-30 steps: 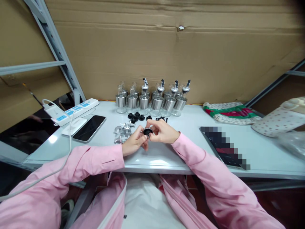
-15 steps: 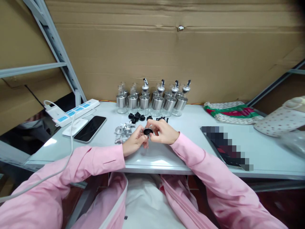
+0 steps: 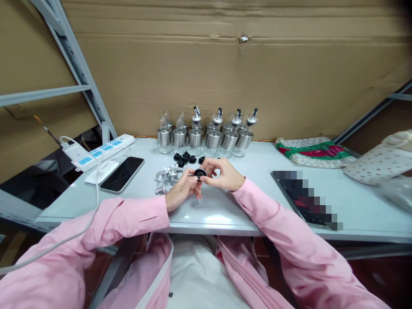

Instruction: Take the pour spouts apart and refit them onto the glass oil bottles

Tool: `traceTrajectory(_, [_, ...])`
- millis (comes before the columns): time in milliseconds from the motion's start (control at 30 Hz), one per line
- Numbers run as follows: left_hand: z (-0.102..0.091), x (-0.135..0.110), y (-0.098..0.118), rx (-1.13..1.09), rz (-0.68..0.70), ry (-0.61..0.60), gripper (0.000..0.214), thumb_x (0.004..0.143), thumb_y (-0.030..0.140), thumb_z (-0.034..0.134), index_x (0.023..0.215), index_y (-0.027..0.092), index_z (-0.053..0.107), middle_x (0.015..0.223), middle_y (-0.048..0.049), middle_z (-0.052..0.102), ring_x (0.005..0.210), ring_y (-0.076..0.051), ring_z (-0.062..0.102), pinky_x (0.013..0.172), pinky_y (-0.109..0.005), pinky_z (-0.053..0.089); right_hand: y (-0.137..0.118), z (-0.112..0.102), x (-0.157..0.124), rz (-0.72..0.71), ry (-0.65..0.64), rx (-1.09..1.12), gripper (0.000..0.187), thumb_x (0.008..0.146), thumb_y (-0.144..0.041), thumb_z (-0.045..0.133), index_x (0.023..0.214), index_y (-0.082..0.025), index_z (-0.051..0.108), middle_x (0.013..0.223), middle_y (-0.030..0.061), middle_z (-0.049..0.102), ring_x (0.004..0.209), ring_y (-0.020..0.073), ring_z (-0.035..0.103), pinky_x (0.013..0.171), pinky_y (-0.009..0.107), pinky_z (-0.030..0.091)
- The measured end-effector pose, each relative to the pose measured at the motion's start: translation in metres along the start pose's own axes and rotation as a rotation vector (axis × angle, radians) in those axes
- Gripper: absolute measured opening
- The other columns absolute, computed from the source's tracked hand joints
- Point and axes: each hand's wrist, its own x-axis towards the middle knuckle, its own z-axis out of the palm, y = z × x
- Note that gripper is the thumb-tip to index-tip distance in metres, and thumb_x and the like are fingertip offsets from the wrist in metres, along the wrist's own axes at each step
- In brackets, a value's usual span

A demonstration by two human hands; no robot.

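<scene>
Between my two hands I hold a bottle pourer, a silver-rimmed cap whose black underside with a small hole faces me. My left hand is closed on its left side, thumb and fingers at the rim. From the right, my right hand pinches it between thumb and fingers. Silver pourer caps lie loosely just left of my left hand. Behind them sit several black rubber stoppers; my right hand partly covers the small black pieces.
Glass bottles with steel bands stand along the cardboard wall, some topped with pourers. A phone, a white power bank and a power strip lie left. A folded cloth and a dark flat packet lie right.
My right hand has shifted slightly right, its thumb now across the pourer's underside. The pourer has tilted so its black underside faces me more. My left hand stays almost in place.
</scene>
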Motion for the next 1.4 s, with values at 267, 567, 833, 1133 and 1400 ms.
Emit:
traceTrajectory(267, [0.002,-0.003,0.001,0.198,0.363,0.165,0.035,0.078,0.034,0.062,0.101,0.023,0.040,0.097,0.0019,0.045,0.068,-0.005,0.054,0.067,-0.024,0.045,-0.003,-0.003,-0.001,0.006,0.082,0.088,0.026,0.060,-0.019,0.067,0.077,-0.019,0.047,0.064,-0.0021,0.063,0.053,0.0108,0.060,0.054,0.023,0.048])
traceTrajectory(567, [0.000,-0.002,0.002,0.218,0.305,0.138,0.032,0.080,0.029,0.062,0.103,0.023,0.041,0.092,0.0007,0.052,0.073,-0.009,0.054,0.072,-0.025,0.045,0.006,-0.005,0.001,-0.054,0.103,0.048,0.017,0.066,-0.030,0.072,0.071,-0.015,0.064,0.084,0.0084,0.072,0.064,0.0141,0.063,0.059,0.026,0.049])
traceTrajectory(833, [0.000,-0.011,0.003,0.643,0.515,-0.194,0.021,0.082,0.027,0.059,0.100,0.021,0.051,0.105,-0.0063,0.050,0.086,-0.014,0.055,0.079,-0.028,0.047,0.015,-0.013,0.004,0.012,0.079,-0.019,0.015,0.077,-0.015,0.049,0.076,-0.015,0.063,0.071,0.0031,0.067,0.066,0.0134,0.062,0.064,0.026,0.048])
traceTrajectory(1133, [0.000,-0.018,0.000,0.849,0.493,-0.338,0.021,0.086,0.031,0.052,0.104,0.021,0.048,0.097,-0.0083,0.063,0.076,-0.017,0.061,0.073,-0.031,0.050,0.020,0.019,0.012,-0.211,-0.210,-0.382,0.019,0.087,-0.021,0.049,0.098,-0.018,0.065,0.100,0.0093,0.065,0.091,0.0199,0.054,0.082,0.036,0.043])
traceTrajectory(1400, [0.001,-0.018,0.001,0.864,0.498,-0.315,0.021,0.084,0.023,0.047,0.103,0.020,0.041,0.092,-0.0067,0.057,0.066,-0.012,0.053,0.064,-0.026,0.047,0.046,-0.045,0.007,0.323,0.106,-0.771,0.022,0.081,-0.013,0.050,0.092,-0.017,0.069,0.092,0.0081,0.071,0.085,0.0218,0.062,0.076,0.032,0.042])
